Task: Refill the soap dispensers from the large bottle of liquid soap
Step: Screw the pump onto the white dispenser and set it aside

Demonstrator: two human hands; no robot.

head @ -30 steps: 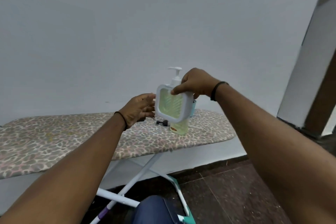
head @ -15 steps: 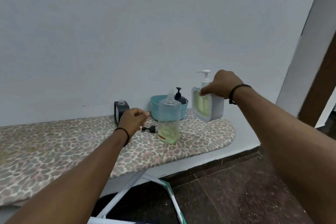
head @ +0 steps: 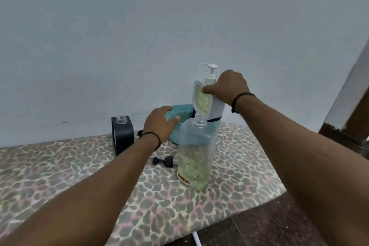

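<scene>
Our right hand [head: 229, 87] grips the white dispenser [head: 207, 102] near the ironing board's [head: 79, 175] far edge; our left hand [head: 159, 124] hangs open over the teal basket [head: 177, 114]

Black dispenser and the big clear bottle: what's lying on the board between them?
In the head view, a loose black pump top lies on its side between the black dispenser and the clear bottle, close to the bottle; the left forearm crosses above.

2 dispensers [head: 207, 98] [head: 122, 136], 1 bottle [head: 194, 152], 1 basket [head: 175, 126], 1 pump [head: 164, 161].
</scene>
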